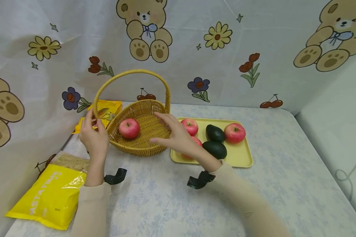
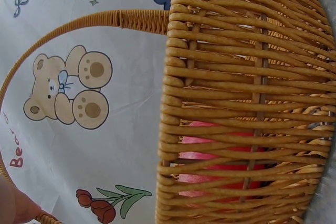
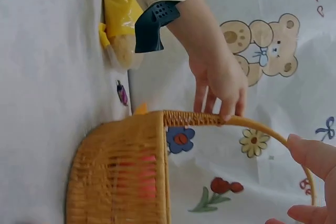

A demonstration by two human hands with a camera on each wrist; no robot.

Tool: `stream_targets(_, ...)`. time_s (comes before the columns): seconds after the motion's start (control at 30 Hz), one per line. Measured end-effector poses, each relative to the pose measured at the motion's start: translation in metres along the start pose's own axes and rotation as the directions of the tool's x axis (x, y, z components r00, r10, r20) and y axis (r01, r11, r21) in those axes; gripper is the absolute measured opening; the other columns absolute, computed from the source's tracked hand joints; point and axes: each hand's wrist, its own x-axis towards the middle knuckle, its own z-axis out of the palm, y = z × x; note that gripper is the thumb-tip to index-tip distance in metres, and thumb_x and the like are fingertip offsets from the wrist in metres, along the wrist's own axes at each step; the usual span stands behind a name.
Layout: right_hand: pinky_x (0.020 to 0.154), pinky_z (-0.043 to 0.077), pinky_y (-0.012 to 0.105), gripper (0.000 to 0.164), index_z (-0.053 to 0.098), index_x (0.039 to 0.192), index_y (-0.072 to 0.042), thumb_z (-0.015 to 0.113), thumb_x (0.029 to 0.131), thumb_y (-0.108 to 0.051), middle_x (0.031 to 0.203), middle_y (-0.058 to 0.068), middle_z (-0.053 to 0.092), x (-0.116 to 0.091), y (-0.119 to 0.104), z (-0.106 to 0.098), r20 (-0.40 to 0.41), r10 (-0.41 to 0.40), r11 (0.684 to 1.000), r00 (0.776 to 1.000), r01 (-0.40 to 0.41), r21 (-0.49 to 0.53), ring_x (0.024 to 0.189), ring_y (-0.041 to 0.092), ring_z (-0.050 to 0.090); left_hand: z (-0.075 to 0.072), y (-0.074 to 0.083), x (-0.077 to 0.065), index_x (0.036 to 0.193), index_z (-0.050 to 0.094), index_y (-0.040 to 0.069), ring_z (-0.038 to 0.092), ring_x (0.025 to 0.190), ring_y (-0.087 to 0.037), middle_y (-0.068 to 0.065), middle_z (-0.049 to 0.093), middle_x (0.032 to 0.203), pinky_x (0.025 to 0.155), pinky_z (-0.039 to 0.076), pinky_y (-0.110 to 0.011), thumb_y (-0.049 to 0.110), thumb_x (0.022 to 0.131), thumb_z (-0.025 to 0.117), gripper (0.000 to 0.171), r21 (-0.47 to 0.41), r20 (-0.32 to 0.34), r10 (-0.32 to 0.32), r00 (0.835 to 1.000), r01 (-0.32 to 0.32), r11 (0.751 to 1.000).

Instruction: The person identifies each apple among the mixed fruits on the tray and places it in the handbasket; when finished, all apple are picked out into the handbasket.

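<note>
Wicker basket (image 1: 145, 129), upright on the tabletop (image 1: 154, 197) beside a tray (image 1: 240, 159), with one apple (image 1: 129, 128) inside. Pinched low on the handle (image 1: 140, 71) by the left hand (image 1: 95, 138); flanked by the right hand (image 1: 178, 133), fingers spread. Probably light, fairly stiff; best gripped mid-handle, held level against rolling of the apple.

This is a tabletop nook: bear-print cloth (image 1: 184, 61) behind a table (image 1: 284, 177).

apple (image 1: 129, 128) in basket (image 1: 137, 150), tray (image 1: 241, 158) right, bag (image 1: 54, 197) left — nearer
</note>
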Motion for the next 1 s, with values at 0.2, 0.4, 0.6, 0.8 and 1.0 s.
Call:
stream_targets(0.2,0.095,0.04,0.032,0.075,0.034,0.136,-0.024,0.072,0.071,-0.034,0.133,-0.005,0.041,-0.038,0.005,-0.047,-0.065,0.047,0.999,0.997,-0.045,0.028,0.116,0.012,0.044,0.001,0.0,-0.001,0.125,0.052,0.019,0.054,0.092,-0.023,-0.011,0.058,0.109,0.072,0.047,-0.038,0.016,0.09,0.046,0.035,0.003,-0.006,0.008,1.0,-0.008,1.0)
stream_targets(0.4,0.096,0.036,0.047,0.071,0.037,0.133,-0.005,0.072,0.071,-0.005,0.132,0.014,0.041,-0.07,0.0,-0.093,-0.203,0.074,0.997,0.976,-0.067,0.041,0.117,0.029,0.043,0.001,-0.001,-0.001,0.124,0.052,0.018,0.054,0.092,-0.024,-0.011,0.059,0.109,0.072,0.047,-0.039,0.015,0.09,0.046,0.035,0.008,-0.013,0.013,1.0,-0.013,1.0)
stream_targets(0.6,0.097,0.034,0.048,0.074,0.036,0.136,-0.016,0.072,0.072,-0.008,0.134,0.01,0.039,-0.094,0.035,-0.124,-0.323,0.16,0.987,0.933,-0.162,0.021,0.12,0.026,0.04,0.001,0.001,-0.001,0.125,0.051,0.019,0.054,0.092,-0.022,-0.009,0.058,0.11,0.072,0.047,-0.036,0.015,0.09,0.047,0.036,0.022,-0.009,-0.012,1.0,0.013,1.0)
stream_targets(0.8,0.097,0.036,0.044,0.076,0.034,0.136,-0.03,0.073,0.071,-0.02,0.135,0.0,0.039,-0.108,0.079,-0.144,-0.412,0.235,0.96,0.88,-0.277,-0.045,0.12,0.022,0.04,0.001,-0.001,0.0,0.126,0.051,0.02,0.055,0.093,-0.02,-0.008,0.058,0.111,0.072,0.046,-0.032,0.016,0.09,0.046,0.036,0.04,-0.015,-0.015,1.0,0.016,0.999)
stream_targets(1.0,0.098,0.032,0.048,0.077,0.03,0.138,-0.027,0.072,0.073,-0.024,0.138,0.004,0.035,-0.119,0.099,-0.158,-0.435,0.319,0.931,0.842,-0.365,-0.023,0.121,0.027,0.037,0.002,-0.001,0.0,0.126,0.051,0.021,0.054,0.093,-0.022,-0.009,0.059,0.111,0.071,0.046,-0.034,0.016,0.09,0.046,0.036,0.026,-0.013,-0.002,1.0,0.003,1.0)
